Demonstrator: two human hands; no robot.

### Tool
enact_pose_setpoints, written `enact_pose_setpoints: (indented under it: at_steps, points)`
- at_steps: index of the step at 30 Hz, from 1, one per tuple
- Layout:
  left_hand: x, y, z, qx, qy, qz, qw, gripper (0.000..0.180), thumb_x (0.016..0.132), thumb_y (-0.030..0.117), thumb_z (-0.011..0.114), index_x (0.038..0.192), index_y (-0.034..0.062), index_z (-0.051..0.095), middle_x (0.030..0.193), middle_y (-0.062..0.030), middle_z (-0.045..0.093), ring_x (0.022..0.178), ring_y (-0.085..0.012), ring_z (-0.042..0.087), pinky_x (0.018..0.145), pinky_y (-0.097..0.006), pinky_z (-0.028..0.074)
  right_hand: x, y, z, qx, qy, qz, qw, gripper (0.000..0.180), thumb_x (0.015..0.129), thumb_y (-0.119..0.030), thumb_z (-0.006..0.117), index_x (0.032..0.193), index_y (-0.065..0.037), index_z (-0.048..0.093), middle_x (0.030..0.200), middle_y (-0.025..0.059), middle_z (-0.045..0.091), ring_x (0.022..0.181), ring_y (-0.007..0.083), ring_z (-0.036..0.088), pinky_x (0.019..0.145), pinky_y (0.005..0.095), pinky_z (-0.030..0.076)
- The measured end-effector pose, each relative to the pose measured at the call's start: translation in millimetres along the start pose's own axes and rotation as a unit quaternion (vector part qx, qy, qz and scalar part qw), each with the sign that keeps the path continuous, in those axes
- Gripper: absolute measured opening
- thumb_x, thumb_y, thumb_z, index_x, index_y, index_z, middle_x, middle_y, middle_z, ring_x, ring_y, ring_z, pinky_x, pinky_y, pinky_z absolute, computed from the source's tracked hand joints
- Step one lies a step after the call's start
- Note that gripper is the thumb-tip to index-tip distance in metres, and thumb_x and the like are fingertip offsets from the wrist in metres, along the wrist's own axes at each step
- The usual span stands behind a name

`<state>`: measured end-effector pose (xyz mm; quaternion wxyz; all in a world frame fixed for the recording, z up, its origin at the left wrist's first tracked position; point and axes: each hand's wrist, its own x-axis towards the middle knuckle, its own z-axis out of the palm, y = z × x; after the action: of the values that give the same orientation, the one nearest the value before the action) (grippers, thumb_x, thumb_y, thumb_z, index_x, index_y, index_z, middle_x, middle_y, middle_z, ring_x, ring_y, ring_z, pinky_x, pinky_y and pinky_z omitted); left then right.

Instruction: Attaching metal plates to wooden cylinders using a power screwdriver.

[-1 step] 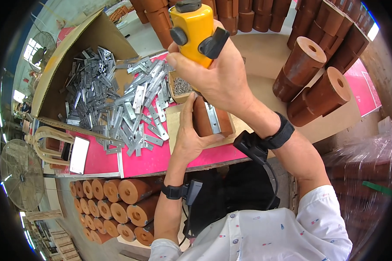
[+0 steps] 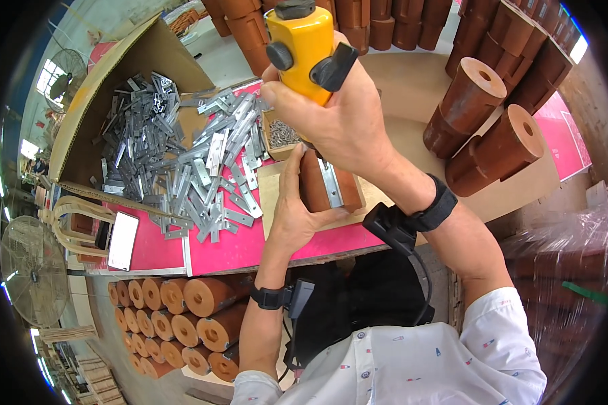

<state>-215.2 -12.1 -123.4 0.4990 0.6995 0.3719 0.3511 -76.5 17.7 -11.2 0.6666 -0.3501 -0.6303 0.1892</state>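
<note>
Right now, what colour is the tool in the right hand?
The tool is yellow with black knobs; best seen in the head view.

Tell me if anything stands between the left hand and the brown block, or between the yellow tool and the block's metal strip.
Nothing visible stands between the left hand and the block: they touch. Nothing visible blocks the tool, in the right hand, from the strip either, though that hand hides part of the view.

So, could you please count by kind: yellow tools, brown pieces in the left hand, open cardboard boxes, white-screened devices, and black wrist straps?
Yellow tool: 1
Brown piece in the left hand: 1
Open cardboard box: 1
White-screened device: 1
Black wrist straps: 2
Total: 6
</note>
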Motion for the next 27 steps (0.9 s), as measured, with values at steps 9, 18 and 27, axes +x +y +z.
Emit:
enact_pose_setpoints:
  at_steps: [9, 18, 27]
  points:
    - [-0.4, 0.7, -0.8, 0.019, 0.012, 0.01, 1.0, 0.12, 0.056, 0.022, 0.092, 0.149, 0.005, 0.02, 0.149, -0.0148, 0.033, 0.138, -0.0284, 0.033, 0.113, -0.04, 0.029, 2.1, -2.7, 0.6, -0.01, -0.003, 0.017, 1.0, 0.056, 0.078, -0.02, 0.072, 0.122, 0.0, 0.044, 0.091, 0.0144, 0.064, 0.083, 0.0275, 0.066, 0.076, 0.0367, 0.052]
    - [-0.9, -2.6, -0.9, 0.032, 0.013, 0.013, 0.999, 0.12, 0.055, 0.022, 0.092, 0.149, 0.0056, 0.02, 0.149, -0.0143, 0.033, 0.137, -0.0289, 0.034, 0.113, -0.041, 0.03, 0.3, -4.2, 1.4, -0.023, 0.001, 0.02, 1.0, 0.056, 0.078, -0.02, 0.072, 0.122, 0.0, 0.044, 0.092, 0.0145, 0.064, 0.083, 0.0272, 0.066, 0.076, 0.0368, 0.052]
    - [1.1, -7.6, -1.1, 0.006, 0.017, 0.031, 0.999, 0.121, 0.053, 0.022, 0.093, 0.149, 0.0058, 0.021, 0.148, -0.0156, 0.032, 0.136, -0.0303, 0.034, 0.112, -0.041, 0.031, -7.2, 1.3, -1.9, -0.034, 0.016, 0.031, 0.999, 0.055, 0.078, -0.02, 0.073, 0.121, 0.0, 0.045, 0.092, 0.0127, 0.064, 0.084, 0.0224, 0.065, 0.077, 0.0344, 0.052]
